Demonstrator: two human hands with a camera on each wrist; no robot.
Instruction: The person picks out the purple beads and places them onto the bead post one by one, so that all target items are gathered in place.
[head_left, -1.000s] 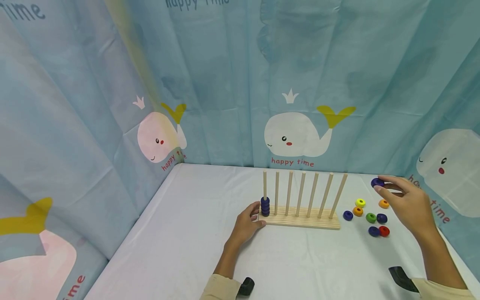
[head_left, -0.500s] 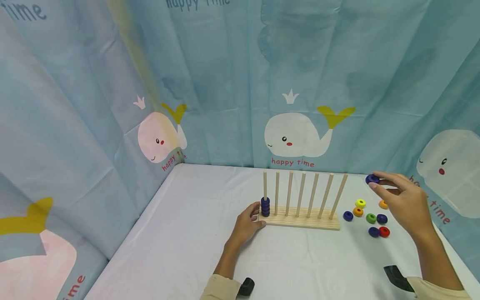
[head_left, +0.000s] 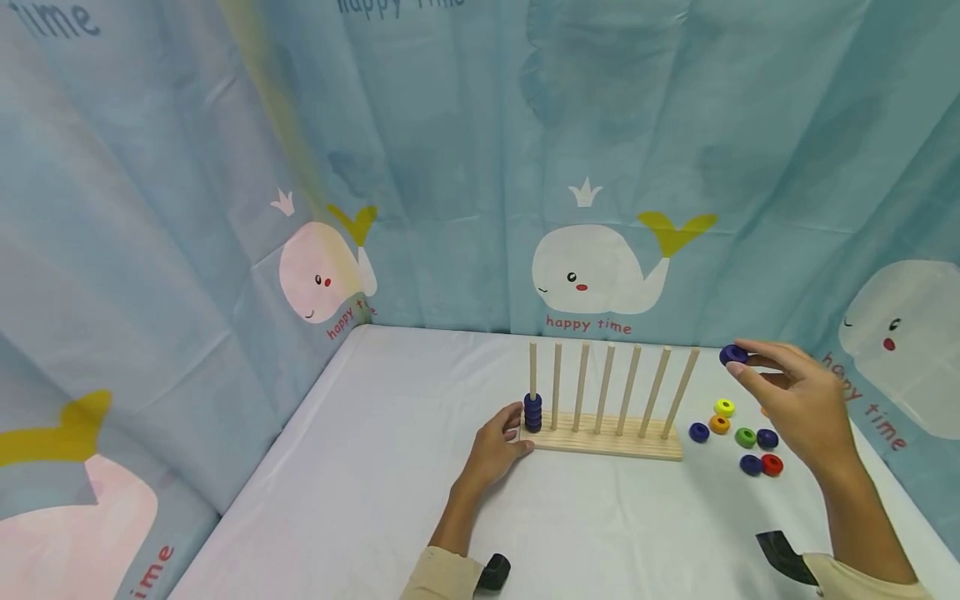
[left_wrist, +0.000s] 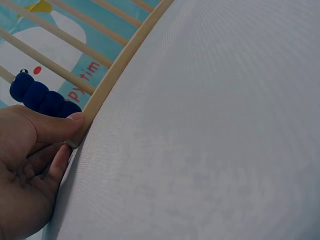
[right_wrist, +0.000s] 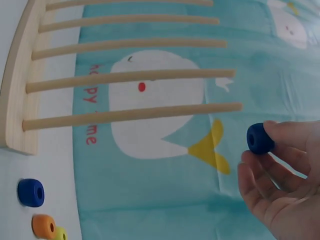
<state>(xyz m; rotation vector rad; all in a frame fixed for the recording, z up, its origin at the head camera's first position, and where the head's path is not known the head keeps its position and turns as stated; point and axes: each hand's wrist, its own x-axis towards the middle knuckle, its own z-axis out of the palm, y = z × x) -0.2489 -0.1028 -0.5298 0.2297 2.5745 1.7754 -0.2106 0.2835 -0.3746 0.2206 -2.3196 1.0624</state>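
A wooden rack point(head_left: 600, 440) with a row of upright pegs stands on the white table. Its leftmost peg carries a stack of several dark blue beads point(head_left: 533, 413); the other pegs are bare. My left hand point(head_left: 492, 446) grips the left end of the base, thumb on the front edge in the left wrist view. Between thumb and fingers, my right hand point(head_left: 806, 400) pinches a blue bead point(right_wrist: 260, 138). That bead hangs in the air to the right of the rightmost peg point(right_wrist: 132, 116), near the height of its tip, with its hole showing.
Loose beads lie on the table right of the rack: yellow point(head_left: 723, 407), orange point(head_left: 719, 425), green point(head_left: 746, 437), red point(head_left: 772, 465) and several blue ones point(head_left: 699, 432). Another orange bead is mostly hidden behind the right hand. A whale-print curtain point(head_left: 450, 167) hangs behind the table.
My right hand has moved left and slightly up with the blue bead, toward the rightmost peg. The left hand stays on the rack's end.
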